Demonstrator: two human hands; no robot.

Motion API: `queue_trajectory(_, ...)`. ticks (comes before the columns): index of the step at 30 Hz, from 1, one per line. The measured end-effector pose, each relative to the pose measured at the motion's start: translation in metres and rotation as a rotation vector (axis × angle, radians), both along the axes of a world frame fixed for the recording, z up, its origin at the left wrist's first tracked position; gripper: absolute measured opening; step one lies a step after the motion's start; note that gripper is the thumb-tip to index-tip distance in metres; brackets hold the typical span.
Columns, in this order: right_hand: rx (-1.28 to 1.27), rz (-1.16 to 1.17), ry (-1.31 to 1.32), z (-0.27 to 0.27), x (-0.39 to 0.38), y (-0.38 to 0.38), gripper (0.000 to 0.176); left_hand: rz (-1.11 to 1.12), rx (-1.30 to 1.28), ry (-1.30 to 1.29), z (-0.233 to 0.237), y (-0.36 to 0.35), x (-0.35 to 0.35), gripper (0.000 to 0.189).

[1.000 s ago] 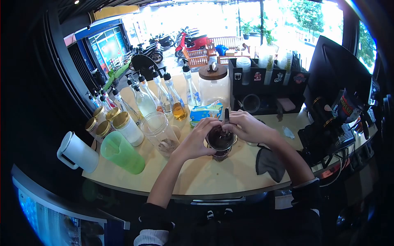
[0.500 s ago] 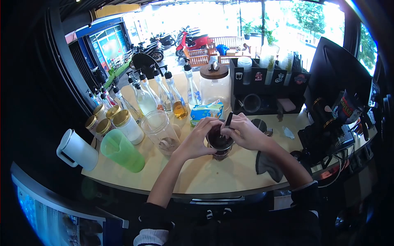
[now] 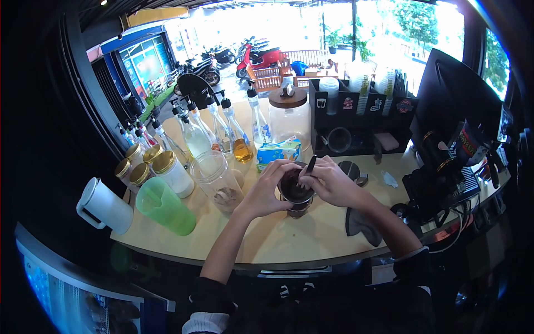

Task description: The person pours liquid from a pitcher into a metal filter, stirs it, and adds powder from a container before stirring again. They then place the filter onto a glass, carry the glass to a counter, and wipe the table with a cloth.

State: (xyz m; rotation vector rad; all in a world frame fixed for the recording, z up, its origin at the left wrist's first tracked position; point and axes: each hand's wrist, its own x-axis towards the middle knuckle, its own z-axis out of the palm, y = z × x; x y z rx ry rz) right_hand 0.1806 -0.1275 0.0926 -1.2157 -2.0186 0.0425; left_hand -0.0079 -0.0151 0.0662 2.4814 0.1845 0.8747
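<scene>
My left hand [image 3: 268,189] is curled around the side of a round, dark cup-like vessel [image 3: 293,192] standing near the middle of the counter. Its inside looks dark brown, and a clear lower part [image 3: 300,208] shows beneath its rim. Between the fingers of my right hand [image 3: 332,181] is a slim black-handled tool [image 3: 311,163], tilted, with its lower end down inside the vessel. Exactly what kind of tool it is, I cannot make out. Just behind my hands lies a blue and green packet [image 3: 279,151].
On the left stand a green pitcher [image 3: 167,206], a white jug [image 3: 105,205], a clear jar [image 3: 214,181] and gold-lidded jars [image 3: 172,172]. Pump bottles [image 3: 240,133] and a wooden-lidded jar [image 3: 289,119] are behind. A black cup rack [image 3: 361,125] and dark cloth [image 3: 364,227] are right.
The black-handled tool and my right fingers have shifted slightly over the vessel. My left hand keeps its hold, and the whole view has moved a little.
</scene>
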Motion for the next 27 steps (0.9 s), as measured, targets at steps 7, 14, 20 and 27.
queue_trajectory(7,0.064,0.014,0.009,-0.005,-0.001,-0.003,0.007,0.077,0.038,-0.026,-0.003,0.0,-0.001,0.081)
queue_trajectory(14,0.006,-0.039,0.009,0.007,0.0,-0.005,0.008,0.09,0.028,-0.041,-0.008,-0.002,0.0,0.081)
queue_trajectory(20,0.082,-0.015,0.079,-0.008,-0.002,0.0,0.01,0.075,0.016,-0.083,-0.013,0.0,0.003,0.079)
queue_trajectory(27,0.04,-0.034,0.048,0.0,0.002,-0.004,0.01,0.057,0.049,-0.093,-0.013,0.0,0.004,0.079)
